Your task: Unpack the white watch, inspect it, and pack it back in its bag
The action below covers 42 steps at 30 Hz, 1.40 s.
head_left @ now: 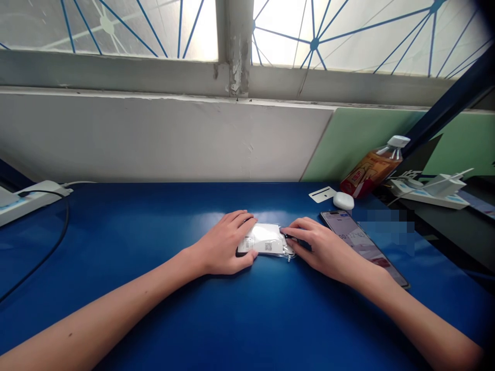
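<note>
A small clear plastic bag (266,238) lies flat on the blue tabletop between my hands. Inside it shows a white card with a printed square code, and a dark edge is visible at its left end. My left hand (228,245) grips the left end of the bag, thumb along the near side and fingers over the far side. At the right end, by the crumpled plastic, my right hand (315,245) is closed in a pinch. Something small and black shows at its fingertips, too small and covered to name.
Right of my right hand lies a phone (365,245) with its screen lit. Behind it are a white earbud case (343,200), a white card (322,194) and a tilted drink bottle (373,167). Power strips stand at the left (33,201) and right (429,193), with a black cable (64,226) at left.
</note>
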Motion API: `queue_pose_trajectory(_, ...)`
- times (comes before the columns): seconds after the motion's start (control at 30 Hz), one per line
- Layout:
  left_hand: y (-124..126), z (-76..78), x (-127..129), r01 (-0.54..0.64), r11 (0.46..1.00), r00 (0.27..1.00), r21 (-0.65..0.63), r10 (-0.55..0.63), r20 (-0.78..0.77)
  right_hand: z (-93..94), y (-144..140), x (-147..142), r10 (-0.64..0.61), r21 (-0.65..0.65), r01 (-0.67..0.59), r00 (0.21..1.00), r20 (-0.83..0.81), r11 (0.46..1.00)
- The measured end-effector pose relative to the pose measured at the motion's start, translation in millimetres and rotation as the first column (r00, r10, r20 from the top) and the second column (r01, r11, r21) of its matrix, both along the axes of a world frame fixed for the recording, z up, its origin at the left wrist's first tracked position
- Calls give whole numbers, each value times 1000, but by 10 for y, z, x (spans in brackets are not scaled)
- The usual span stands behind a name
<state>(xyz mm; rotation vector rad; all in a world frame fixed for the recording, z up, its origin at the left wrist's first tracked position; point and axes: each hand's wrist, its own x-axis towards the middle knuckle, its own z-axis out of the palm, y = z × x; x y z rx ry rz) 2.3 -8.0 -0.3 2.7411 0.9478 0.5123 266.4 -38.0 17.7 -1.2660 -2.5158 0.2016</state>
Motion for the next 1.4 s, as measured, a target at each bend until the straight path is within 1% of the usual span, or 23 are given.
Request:
queue_pose_trajectory(0.2, 6, 3, -7, -5, 999, 1000, -37, 5, 4, -15, -13, 1, -25, 4, 25, 999, -23, 1000)
queue_pose_trajectory(0.5, 7, 36, -4, 14, 999, 999, -51, -13, 30, 2, -29, -16, -87, -54, 83, 994, -66, 995)
queue_pose_trajectory(0.67, -6, 59, 7, 10, 998, 1000, -66, -10, 13, -34, -17, -23, -34, -22, 32, 997, -68, 999)
queue_pose_trajectory(0.77, -8, 58, 6, 19, 998, 1000, -64, -17, 21, -52, -18, -70, 1, -52, -7, 994, -106, 999)
queue_pose_trajectory(0.87, -6, 49, 2, 32, 998, 999, -57, -30, 40, -56, -28, -115, -6, -87, -5, 992, -128, 996)
queue_pose_trajectory(0.93, -6, 45, 2, 38, 998, 998, -54, -35, 47, -57, -31, -127, -25, -93, 15, 994, -109, 996)
queue_pose_trajectory(1.03, -9, 46, 5, 38, 998, 998, -47, -36, 52, -61, -28, -123, -31, -65, 29, 999, -43, 997)
queue_pose_trajectory(1.27, -7, 33, 26, 12, 1000, 1000, -25, -11, 29, -56, -23, -115, -24, -39, 26, 999, 41, 999)
queue_pose_trajectory(1.4, 3, 23, 32, -19, 1000, 1000, -9, 19, 19, -41, -15, -65, -15, -27, 17, 997, 70, 1000)
